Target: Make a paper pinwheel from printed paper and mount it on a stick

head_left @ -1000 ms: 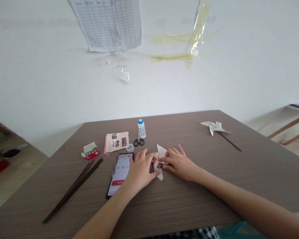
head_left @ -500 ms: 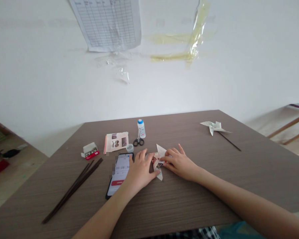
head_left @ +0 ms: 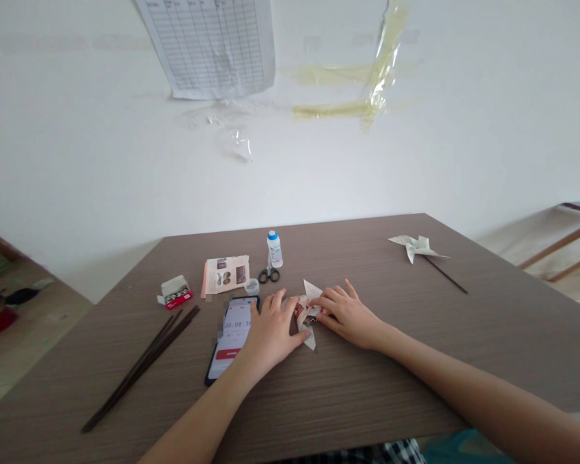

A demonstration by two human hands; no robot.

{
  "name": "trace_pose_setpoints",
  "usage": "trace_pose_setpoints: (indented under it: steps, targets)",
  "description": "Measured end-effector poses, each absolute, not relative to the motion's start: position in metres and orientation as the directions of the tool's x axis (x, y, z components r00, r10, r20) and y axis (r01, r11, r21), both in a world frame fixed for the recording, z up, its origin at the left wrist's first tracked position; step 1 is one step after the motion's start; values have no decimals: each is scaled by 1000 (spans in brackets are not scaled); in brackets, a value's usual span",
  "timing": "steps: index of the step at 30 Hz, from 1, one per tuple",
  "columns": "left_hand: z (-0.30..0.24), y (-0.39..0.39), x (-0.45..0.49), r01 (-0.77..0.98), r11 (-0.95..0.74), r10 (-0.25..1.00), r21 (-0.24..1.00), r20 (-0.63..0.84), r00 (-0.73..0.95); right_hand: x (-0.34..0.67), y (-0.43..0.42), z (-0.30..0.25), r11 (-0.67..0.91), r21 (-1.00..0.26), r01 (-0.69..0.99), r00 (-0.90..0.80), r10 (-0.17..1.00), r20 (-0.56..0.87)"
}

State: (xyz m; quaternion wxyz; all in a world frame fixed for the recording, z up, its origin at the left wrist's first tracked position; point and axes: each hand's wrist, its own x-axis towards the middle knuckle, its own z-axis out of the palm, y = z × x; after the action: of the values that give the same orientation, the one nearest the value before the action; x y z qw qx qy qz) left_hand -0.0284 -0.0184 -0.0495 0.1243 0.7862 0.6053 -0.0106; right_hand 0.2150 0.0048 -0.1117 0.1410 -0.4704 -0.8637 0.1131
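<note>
Very little has changed in the last moments: the left hand (head_left: 272, 333) and right hand (head_left: 348, 316) stay low on the tabletop (head_left: 377, 393), while the folded paper (head_left: 307, 316) has shifted only slightly between them. The fingers (head_left: 332, 298) of both hands are bent and closed in on the paper from either side, pressing it toward the wood rather than lifting it, though the exact grip is partly hidden. The paper, folded into points and printed with dark and red patches, lies near the middle of the tabletop, just beside a phone (head_left: 234, 332) showing a timer.
</note>
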Motion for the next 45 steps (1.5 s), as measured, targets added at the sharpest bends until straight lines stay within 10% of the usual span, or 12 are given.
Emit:
trace_pose_setpoints:
  steps: [45]
  targets:
    - [-48, -19, -28, 953, -231, 953, 195, -151, 262, 217, 8, -114, 541, -381, 750, -540, 833, 121]
